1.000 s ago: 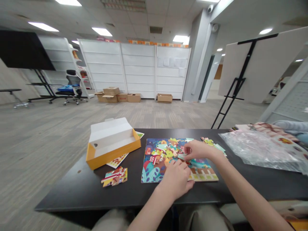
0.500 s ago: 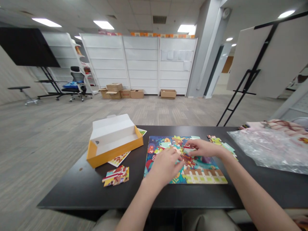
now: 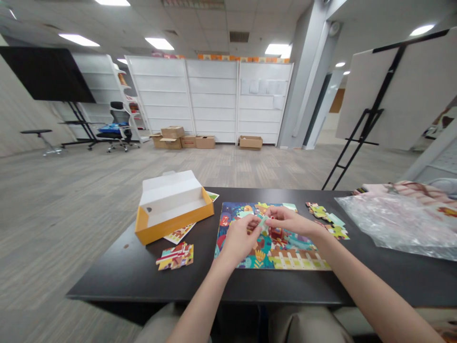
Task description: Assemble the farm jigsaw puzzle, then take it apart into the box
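Observation:
Just above a colourful jigsaw puzzle on the black table, my left hand and my right hand meet. Between their fingertips is a pale green puzzle piece, pinched from both sides. The puzzle shows a blue-green scene with a white fence along its near edge; loose pieces lie on its upper part, some hidden by my hands. More puzzle pieces are piled to the left. Another scatter of puzzle pieces lies to the right of the puzzle.
An open yellow box with a white lid stands at the left, over a printed sheet. Crumpled clear plastic wrap covers the table's right side. Beyond the table are cardboard boxes, white shelving and an easel-like board stand.
My hands have come together from apart over the puzzle, now holding one piece between them. The camera view has shifted slightly.

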Action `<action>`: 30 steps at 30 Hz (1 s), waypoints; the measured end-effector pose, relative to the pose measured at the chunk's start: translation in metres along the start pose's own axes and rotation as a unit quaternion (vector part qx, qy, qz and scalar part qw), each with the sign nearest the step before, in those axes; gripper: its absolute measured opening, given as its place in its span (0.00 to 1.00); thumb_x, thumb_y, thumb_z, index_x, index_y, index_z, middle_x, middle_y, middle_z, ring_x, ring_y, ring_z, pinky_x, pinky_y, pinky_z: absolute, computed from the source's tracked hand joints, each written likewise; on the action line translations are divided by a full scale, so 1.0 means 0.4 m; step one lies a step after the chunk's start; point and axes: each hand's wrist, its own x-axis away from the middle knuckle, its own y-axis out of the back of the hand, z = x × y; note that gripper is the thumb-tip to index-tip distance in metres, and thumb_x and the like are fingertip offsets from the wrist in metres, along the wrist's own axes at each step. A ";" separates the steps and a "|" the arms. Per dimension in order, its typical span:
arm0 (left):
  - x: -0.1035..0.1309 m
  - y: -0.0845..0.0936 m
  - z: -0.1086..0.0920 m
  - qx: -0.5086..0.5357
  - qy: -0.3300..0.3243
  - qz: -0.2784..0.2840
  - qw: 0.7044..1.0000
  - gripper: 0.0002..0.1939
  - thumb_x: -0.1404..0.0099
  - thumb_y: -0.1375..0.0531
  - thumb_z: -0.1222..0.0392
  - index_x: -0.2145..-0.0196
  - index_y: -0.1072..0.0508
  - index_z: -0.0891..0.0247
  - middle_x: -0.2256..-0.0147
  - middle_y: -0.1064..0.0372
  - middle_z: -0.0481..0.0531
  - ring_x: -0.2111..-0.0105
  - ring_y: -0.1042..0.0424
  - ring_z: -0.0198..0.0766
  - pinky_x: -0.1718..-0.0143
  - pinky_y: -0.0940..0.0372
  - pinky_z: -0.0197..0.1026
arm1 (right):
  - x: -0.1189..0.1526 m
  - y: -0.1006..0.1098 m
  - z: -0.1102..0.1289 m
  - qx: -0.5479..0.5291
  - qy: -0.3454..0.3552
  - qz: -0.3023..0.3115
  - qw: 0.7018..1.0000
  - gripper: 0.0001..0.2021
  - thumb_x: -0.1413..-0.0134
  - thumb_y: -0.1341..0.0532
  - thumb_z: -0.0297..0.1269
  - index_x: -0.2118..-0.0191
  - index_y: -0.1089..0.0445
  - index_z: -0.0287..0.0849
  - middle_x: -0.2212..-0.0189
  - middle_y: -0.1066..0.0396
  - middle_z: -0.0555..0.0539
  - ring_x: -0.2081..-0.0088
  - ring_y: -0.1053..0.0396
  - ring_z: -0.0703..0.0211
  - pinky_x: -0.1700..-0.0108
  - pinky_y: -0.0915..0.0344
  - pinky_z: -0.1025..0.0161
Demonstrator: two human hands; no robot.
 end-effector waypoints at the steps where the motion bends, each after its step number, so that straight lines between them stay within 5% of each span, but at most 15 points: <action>1: -0.006 0.003 0.004 0.019 -0.004 0.003 1.000 0.09 0.36 0.42 0.64 0.61 0.22 0.60 0.64 0.21 0.50 0.64 0.22 0.38 0.61 0.28 0.38 | -0.001 0.002 -0.001 0.005 0.009 0.002 1.000 0.20 0.45 0.35 0.55 0.66 0.34 0.42 0.76 0.34 0.54 0.75 0.39 0.66 0.73 0.41 0.68; 6: -0.028 0.027 0.024 -0.012 -0.019 -0.017 1.000 0.11 0.33 0.43 0.64 0.56 0.22 0.61 0.60 0.22 0.52 0.63 0.22 0.39 0.59 0.28 0.40 | -0.006 0.011 -0.003 0.047 0.014 -0.016 0.999 0.20 0.42 0.37 0.56 0.67 0.30 0.40 0.75 0.33 0.52 0.75 0.39 0.66 0.72 0.44 0.67; 9: -0.024 0.028 0.030 -0.101 -0.088 -0.031 0.990 0.15 0.37 0.36 0.63 0.52 0.24 0.61 0.52 0.27 0.55 0.56 0.24 0.42 0.52 0.29 0.43 | -0.015 0.007 -0.011 0.064 0.007 -0.051 0.997 0.22 0.44 0.37 0.57 0.69 0.29 0.39 0.77 0.34 0.52 0.77 0.42 0.67 0.75 0.48 0.67; 16: -0.039 0.060 0.046 -0.218 -0.157 0.020 0.963 0.15 0.36 0.36 0.63 0.51 0.26 0.61 0.49 0.29 0.56 0.49 0.27 0.43 0.45 0.33 0.45 | -0.026 0.004 -0.023 0.059 -0.003 -0.078 0.995 0.23 0.45 0.38 0.58 0.71 0.28 0.39 0.79 0.32 0.52 0.78 0.41 0.67 0.76 0.47 0.67; 20: -0.111 0.145 0.067 -0.335 -0.073 0.016 0.939 0.13 0.33 0.39 0.62 0.51 0.26 0.63 0.50 0.27 0.56 0.50 0.27 0.42 0.45 0.34 0.43 | -0.030 0.020 -0.023 0.039 -0.025 -0.154 0.987 0.25 0.47 0.40 0.61 0.72 0.29 0.40 0.79 0.29 0.50 0.82 0.43 0.67 0.78 0.46 0.67; 23: -0.171 0.192 0.086 -0.422 0.007 0.066 0.904 0.12 0.33 0.40 0.62 0.52 0.24 0.65 0.51 0.25 0.59 0.49 0.27 0.45 0.45 0.35 0.44 | -0.033 0.037 -0.027 0.024 -0.025 -0.213 0.977 0.25 0.49 0.40 0.62 0.73 0.31 0.41 0.81 0.31 0.51 0.84 0.45 0.68 0.81 0.48 0.67; 30: -0.234 0.193 0.109 -0.475 0.062 0.137 0.867 0.16 0.38 0.39 0.68 0.52 0.22 0.65 0.50 0.24 0.62 0.48 0.26 0.49 0.45 0.35 0.44 | -0.038 0.066 -0.048 0.000 -0.006 -0.263 0.965 0.25 0.47 0.41 0.62 0.70 0.29 0.39 0.79 0.30 0.49 0.84 0.46 0.69 0.82 0.49 0.68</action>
